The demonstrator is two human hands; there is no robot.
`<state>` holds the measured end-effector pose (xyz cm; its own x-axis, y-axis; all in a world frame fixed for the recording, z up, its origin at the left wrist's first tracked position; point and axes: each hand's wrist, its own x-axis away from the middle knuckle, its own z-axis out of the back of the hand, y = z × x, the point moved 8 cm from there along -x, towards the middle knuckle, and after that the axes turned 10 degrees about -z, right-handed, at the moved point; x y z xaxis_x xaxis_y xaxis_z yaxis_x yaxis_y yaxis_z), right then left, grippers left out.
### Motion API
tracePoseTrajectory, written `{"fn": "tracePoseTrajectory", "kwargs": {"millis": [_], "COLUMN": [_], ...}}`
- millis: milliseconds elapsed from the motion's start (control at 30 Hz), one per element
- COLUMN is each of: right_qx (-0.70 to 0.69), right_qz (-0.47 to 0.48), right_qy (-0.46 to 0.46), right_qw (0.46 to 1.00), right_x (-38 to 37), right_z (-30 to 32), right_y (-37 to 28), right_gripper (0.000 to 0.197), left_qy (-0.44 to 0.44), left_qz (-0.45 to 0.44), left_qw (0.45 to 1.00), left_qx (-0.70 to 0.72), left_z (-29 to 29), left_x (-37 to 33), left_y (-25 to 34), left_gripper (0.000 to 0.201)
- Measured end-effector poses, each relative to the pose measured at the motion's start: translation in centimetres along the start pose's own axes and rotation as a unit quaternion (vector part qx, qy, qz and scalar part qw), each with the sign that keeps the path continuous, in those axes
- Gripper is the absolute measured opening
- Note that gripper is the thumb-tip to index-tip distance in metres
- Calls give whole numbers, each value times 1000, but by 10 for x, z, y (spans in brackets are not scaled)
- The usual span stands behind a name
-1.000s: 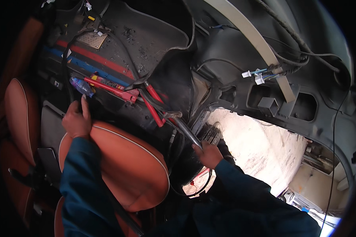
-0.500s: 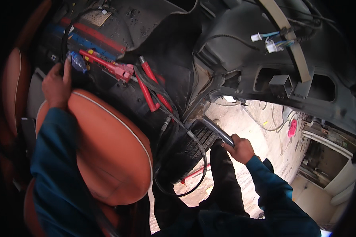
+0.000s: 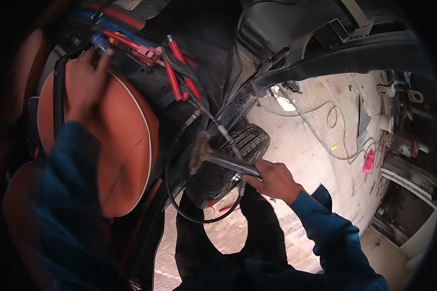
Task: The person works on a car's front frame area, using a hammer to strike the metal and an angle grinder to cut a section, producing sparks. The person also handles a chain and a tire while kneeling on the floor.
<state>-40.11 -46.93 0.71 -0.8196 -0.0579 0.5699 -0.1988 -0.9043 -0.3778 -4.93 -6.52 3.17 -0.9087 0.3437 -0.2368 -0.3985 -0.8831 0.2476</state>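
From here, the right hand (image 3: 276, 180) wraps the hammer (image 3: 234, 163) well back, leaving its head (image 3: 200, 151) free toward 10 o'clock, in front of the tyre (image 3: 212, 179). Up at 10 o'clock, the blurred left hand (image 3: 86, 85) seems spread over the orange seat (image 3: 117, 140), perhaps for balance.

No lettering, number or sign can be read. Coloured patches show on the blue-tinted plastic bottle (image 3: 100, 42) and the red metal tool (image 3: 144, 52), too small and blurred to make out.
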Motion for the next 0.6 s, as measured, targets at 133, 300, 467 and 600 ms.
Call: {"fn": "tracePoseTrajectory", "kwargs": {"millis": [133, 300, 467, 600], "right_qx": [25, 91, 282, 184], "right_qz": [197, 520, 215, -53], "right_qy": [12, 147, -75, 86], "right_qw": [980, 837, 932, 978], "right_x": [-22, 24, -81, -115], "right_z": [-2, 3, 9, 30], "right_y": [-61, -86, 90, 213], "right_gripper": [46, 21, 36, 59], "left_qy": [50, 108, 108, 115], "left_qz": [31, -48, -132, -126], "left_qw": [986, 990, 974, 974], "left_qx": [-153, -83, -149, -147], "left_z": [-12, -16, -21, -23], "left_x": [58, 59, 63, 59], "left_y": [51, 31, 23, 24], "left_gripper": [73, 53, 50, 49]}}
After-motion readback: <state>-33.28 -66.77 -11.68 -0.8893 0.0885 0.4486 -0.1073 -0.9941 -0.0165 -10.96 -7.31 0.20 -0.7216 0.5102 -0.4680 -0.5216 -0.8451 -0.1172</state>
